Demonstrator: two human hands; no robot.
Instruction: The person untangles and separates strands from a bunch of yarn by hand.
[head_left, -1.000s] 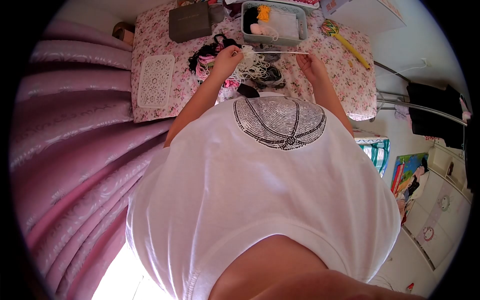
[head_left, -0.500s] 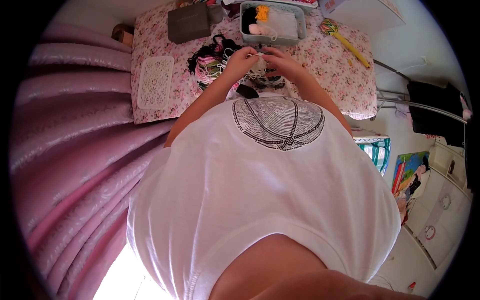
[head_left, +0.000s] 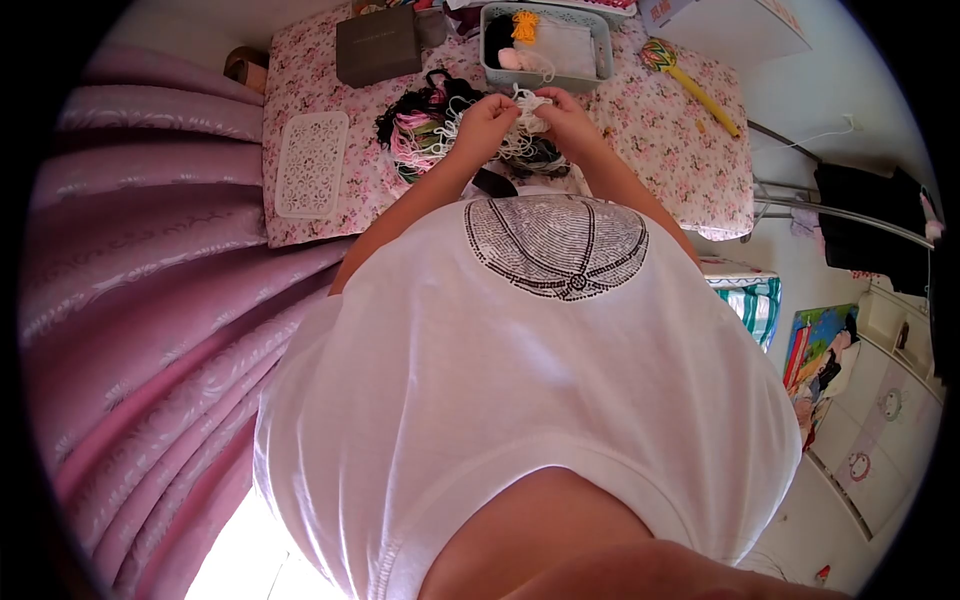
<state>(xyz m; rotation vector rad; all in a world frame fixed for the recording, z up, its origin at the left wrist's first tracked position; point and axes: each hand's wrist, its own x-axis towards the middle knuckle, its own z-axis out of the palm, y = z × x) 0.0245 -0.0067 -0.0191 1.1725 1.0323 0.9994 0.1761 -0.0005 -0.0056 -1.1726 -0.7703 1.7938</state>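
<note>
with my left hand (head_left: pixel 490 116) and right hand (head_left: pixel 567 120) i am grasping looped white yarn (head_left: pixel 529 101) between the fingertips, over a loose heap of black, pink, green and white yarn (head_left: pixel 413 140) lying across a pink floral tablecloth (head_left: pixel 700 180). orange, black and pale pink bundles are sitting gathered in a pale green plastic basket (head_left: pixel 560 83); by my judgement, the heap is remaining largely untidied.

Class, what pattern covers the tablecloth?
The tablecloth has small pink flowers on a pale ground, seen best in the head view.
</note>
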